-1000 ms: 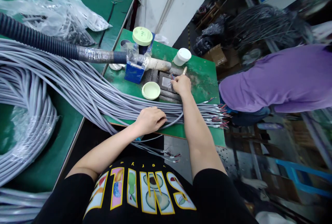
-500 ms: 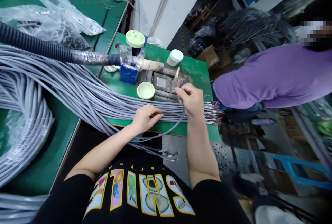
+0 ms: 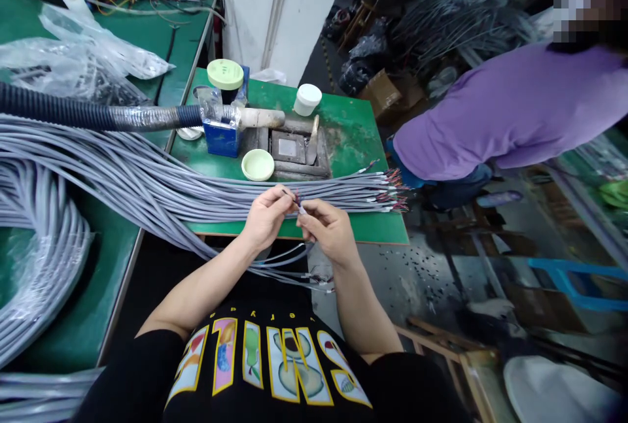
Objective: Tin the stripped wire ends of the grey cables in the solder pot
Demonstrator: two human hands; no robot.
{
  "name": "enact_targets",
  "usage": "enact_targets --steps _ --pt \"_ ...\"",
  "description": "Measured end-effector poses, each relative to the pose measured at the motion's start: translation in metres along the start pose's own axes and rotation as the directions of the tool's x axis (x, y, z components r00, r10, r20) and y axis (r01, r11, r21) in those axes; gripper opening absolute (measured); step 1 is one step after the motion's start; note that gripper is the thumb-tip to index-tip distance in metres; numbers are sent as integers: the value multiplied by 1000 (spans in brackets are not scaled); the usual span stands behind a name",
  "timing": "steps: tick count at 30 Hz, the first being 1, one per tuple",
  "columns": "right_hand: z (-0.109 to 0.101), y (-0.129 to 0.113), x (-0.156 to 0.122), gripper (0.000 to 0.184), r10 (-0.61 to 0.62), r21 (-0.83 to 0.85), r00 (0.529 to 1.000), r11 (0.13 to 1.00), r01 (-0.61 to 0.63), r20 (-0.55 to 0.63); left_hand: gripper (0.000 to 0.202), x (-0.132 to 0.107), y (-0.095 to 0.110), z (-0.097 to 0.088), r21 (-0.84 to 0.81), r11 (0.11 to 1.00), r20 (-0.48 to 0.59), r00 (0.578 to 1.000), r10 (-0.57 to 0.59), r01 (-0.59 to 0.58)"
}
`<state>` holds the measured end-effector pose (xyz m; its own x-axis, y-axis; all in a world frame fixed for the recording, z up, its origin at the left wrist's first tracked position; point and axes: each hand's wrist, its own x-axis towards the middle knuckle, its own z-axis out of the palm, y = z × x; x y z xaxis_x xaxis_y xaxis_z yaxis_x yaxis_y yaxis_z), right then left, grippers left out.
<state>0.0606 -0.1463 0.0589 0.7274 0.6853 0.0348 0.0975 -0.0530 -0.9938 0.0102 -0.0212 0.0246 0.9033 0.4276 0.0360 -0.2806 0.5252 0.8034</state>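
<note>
My right hand (image 3: 326, 227) pinches the stripped end of a grey cable (image 3: 302, 209) just over the front edge of the green bench. Close against it, my left hand (image 3: 269, 214) has its thumb and forefinger closed on the thin coloured wires (image 3: 296, 197) that stick out of that cable end. Behind both hands lies a thick bundle of grey cables (image 3: 220, 194), whose stripped ends with red and dark wires (image 3: 395, 191) point right. Several more cable ends (image 3: 318, 279) hang below the bench edge, in front of my body.
A solder pot (image 3: 289, 148) is set behind the bundle, beside a blue block (image 3: 222, 138) carrying a black hose (image 3: 157, 116). Around it stand a pale green dish (image 3: 258, 165), a green-lidded tub (image 3: 225, 74) and a white tub (image 3: 307, 100). A person in purple (image 3: 490, 109) is at right.
My right hand has come down and left from beside the solder pot, bringing the cable end. My left hand has closed on its wires. The view has shifted slightly right.
</note>
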Motion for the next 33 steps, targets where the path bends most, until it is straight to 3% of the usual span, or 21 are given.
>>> enact_targets --steps 2,5,8,12,14,16,19,23,25,29,33 --pt "2 1 -9 27 -16 -12 1000 1000 16 -16 37 -1 3 2 34 996 40 995 -89 88" --pt "6 6 -18 38 -55 5 996 998 55 -70 37 -7 -4 7 34 964 171 949 -266 264" --pt "8 11 -19 49 -20 65 993 998 28 -118 47 -15 -17 11 -30 951 257 922 -291 308" --pt "-3 11 -17 49 8 31 995 1000 -5 -95 56 -20 -25 9 18 977 270 940 -207 210" --pt "-11 6 -16 36 -61 -153 992 987 43 -110 47 -19 -24 6 121 989 184 977 -108 86" --pt "-17 -2 -17 23 -207 -384 962 915 125 -178 37 -19 -22 4 249 968 109 994 8 -35" --pt "-18 -16 -17 13 -397 -607 894 768 202 -205 32 -19 -20 4 415 894 125 984 128 -169" --pt "-6 -26 -14 7 -521 -718 842 639 276 -140 33 -21 -23 6 533 775 202 940 275 -341" --pt "-1 -26 -11 12 -558 -746 815 606 276 -152 31 -22 -24 6 555 736 219 921 322 -389" --pt "0 -20 0 25 -543 -683 816 675 281 -201 26 -25 -23 6 562 729 238 920 312 -392" --pt "-21 -19 14 25 -503 -521 754 815 253 -421 23 -30 -22 5 547 780 200 952 230 -303"
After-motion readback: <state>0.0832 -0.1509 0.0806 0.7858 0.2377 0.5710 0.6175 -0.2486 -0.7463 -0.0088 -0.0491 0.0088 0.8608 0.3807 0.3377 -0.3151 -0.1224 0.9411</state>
